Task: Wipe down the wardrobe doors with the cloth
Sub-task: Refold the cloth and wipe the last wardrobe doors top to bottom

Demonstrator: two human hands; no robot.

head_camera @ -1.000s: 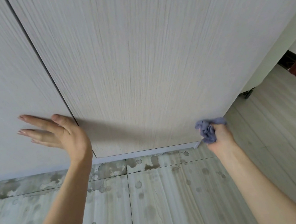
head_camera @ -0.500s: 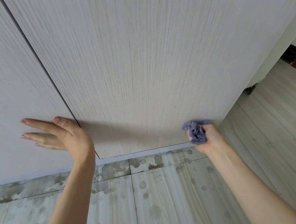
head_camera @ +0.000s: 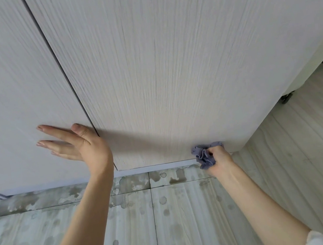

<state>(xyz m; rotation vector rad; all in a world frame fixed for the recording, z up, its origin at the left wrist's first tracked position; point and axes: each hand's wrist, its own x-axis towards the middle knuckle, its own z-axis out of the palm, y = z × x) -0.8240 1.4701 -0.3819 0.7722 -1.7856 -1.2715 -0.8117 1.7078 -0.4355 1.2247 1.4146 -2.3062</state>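
Ideally, the crumpled blue-grey cloth (head_camera: 204,156), bunched in the right hand (head_camera: 219,160) at the pale wood-grain wardrobe door's (head_camera: 159,70) bottom edge, is kept pressed flat while the spread left hand (head_camera: 75,142) steadies the neighbouring door.

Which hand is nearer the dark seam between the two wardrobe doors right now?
Left. The left hand lies flat beside the seam, thumb almost on it. The right hand grips the cloth far off, near the right door's lower corner.

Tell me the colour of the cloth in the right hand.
Bluish-purple; the cloth shows best in the head view, bunched in the right hand.
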